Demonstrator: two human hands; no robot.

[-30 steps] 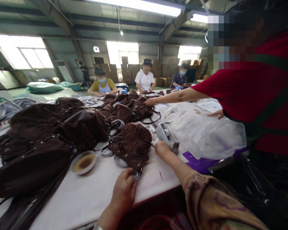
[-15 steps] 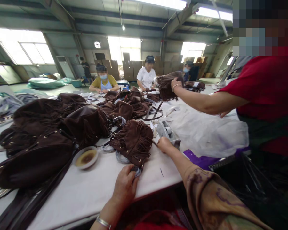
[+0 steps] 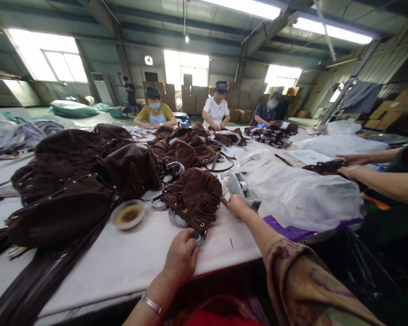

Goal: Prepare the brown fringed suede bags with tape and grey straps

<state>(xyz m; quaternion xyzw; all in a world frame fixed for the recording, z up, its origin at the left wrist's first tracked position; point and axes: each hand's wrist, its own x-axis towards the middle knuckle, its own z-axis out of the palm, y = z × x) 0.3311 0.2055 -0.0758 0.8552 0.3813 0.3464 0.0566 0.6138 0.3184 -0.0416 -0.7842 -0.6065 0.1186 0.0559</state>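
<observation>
A dark brown fringed bag (image 3: 193,197) with gold eyelets lies on the white table (image 3: 122,258) in front of me. My left hand (image 3: 182,253) is closed on a grey-wrapped part at the bag's near end. Right of the bag, my right hand (image 3: 237,206) is closed in a pinch beside a grey tape dispenser (image 3: 241,186). A thin dark piece shows at its fingertips; its kind is not clear. A shallow white bowl (image 3: 128,215) of yellowish-brown liquid stands left of the bag.
Brown bags (image 3: 68,190) are heaped at left and centre. Clear plastic sheeting (image 3: 299,190) and a purple sheet (image 3: 285,231) lie at right. A co-worker's hands (image 3: 352,165) hold a brown item there. Several people sit across the table.
The co-worker at right has moved back to the right, lowering the brown fringed item to the table. The view has shifted slightly right. My hands stay in about the same places.
</observation>
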